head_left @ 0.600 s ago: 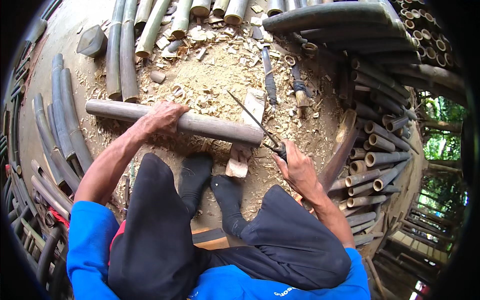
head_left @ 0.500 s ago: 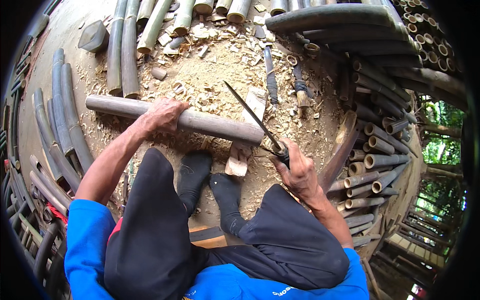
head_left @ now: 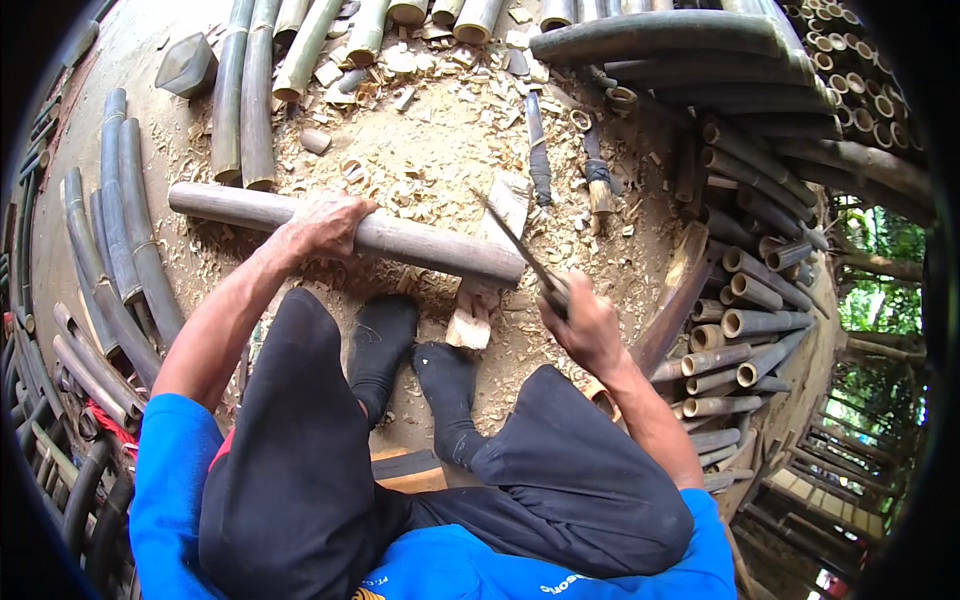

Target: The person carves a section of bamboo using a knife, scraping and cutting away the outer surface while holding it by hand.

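Observation:
My left hand [head_left: 330, 222] is wrapped over the grey-brown bamboo tube [head_left: 430, 250], left of its middle. The tube lies crosswise in front of my knees, its right end over a pale wooden block [head_left: 470, 322] that shows on both sides of it. My right hand [head_left: 585, 325] grips the handle of a long, narrow-bladed cutting tool [head_left: 525, 255]. Its dark blade slants up and leftward past the tube's right end; whether it touches the tube, I cannot tell. The blade is seen nearly edge-on, so whether it is toothed does not show.
Bamboo shavings [head_left: 420, 150] cover the ground beyond the tube. Two more tools with dark-wrapped grips [head_left: 540, 178] lie at the far right. Stacked bamboo tubes [head_left: 760, 322] stand along the right, and long poles [head_left: 145, 220] lie at the left. My socked feet [head_left: 445, 390] are close below the tube.
My right hand has shifted slightly up, and the blade's tip has moved right and down, now nearer the tube's right end. The left hand keeps its hold on the tube.

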### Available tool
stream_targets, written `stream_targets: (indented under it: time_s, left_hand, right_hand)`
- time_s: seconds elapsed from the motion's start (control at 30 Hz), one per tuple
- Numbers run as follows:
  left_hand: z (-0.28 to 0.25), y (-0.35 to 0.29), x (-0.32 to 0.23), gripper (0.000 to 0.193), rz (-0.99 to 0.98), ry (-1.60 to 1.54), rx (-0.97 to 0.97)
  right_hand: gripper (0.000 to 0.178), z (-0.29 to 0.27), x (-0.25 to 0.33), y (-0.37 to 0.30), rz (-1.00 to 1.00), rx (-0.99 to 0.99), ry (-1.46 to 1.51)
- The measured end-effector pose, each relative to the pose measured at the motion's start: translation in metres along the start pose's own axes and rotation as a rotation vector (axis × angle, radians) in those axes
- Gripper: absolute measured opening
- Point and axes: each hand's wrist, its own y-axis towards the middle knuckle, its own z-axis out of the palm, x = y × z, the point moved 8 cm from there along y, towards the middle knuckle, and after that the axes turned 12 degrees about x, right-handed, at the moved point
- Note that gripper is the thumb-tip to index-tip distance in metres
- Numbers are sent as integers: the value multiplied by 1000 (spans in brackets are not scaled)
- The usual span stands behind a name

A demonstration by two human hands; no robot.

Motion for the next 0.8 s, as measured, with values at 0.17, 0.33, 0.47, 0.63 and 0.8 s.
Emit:
stream_targets:
  time_s: [0.17, 0.33, 0.47, 0.63, 0.8]
  left_hand:
    - [32, -3, 19, 41, -139, -44, 84]
    - [7, -15, 6, 40, -45, -8, -33]
    - [11, -4, 3, 38, -47, 25, -47]
    - [16, -33, 4, 42, -44, 95, -272]
    - [13, -22, -7, 43, -33, 114, -322]
  right_hand:
    - [38, -9, 8, 12, 146, 209, -94]
    - [45, -55, 64, -3, -314, -240, 68]
    - [46, 57, -89, -5, 379, 398, -195]
    - [45, -20, 14, 13, 210, 225, -41]
    - [45, 10, -14, -8, -45, 27, -85]
